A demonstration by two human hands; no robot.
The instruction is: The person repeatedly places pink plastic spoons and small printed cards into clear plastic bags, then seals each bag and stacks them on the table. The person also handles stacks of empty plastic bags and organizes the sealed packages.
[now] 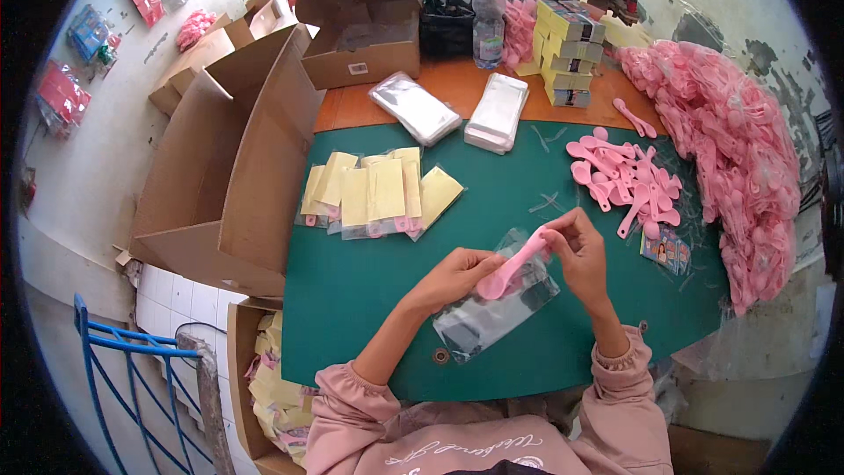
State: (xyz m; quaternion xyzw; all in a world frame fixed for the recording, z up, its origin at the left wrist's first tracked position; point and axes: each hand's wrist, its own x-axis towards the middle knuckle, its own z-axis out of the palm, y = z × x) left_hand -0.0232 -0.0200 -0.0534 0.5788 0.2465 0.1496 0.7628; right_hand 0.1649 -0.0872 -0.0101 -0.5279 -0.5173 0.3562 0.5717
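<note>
A pink plastic spoon [515, 269] is held slantwise in front of me, bowl toward the lower left. My right hand [578, 255] pinches its handle end between thumb and fingertips. At the bowl, the thumb and fingers of my left hand [455, 280] close on the spoon's edge; the fingers underneath are partly hidden. Below the spoon lies a clear plastic bag [479, 324], flat on the green table mat [369, 299]; whether my left fingers also grip it, I cannot tell. To the right is a loose heap of pink spoons [629, 178], with small printed cards [665, 251] beside it.
Packed bags with yellow cards [374, 192] lie at left. Two stacks of clear bags [497, 113] sit farther back, near a water bottle [488, 22] and stacked card bundles [567, 53]. Bagged pink spoons [730, 149] line the right edge. Cardboard boxes [251, 167] flank the left.
</note>
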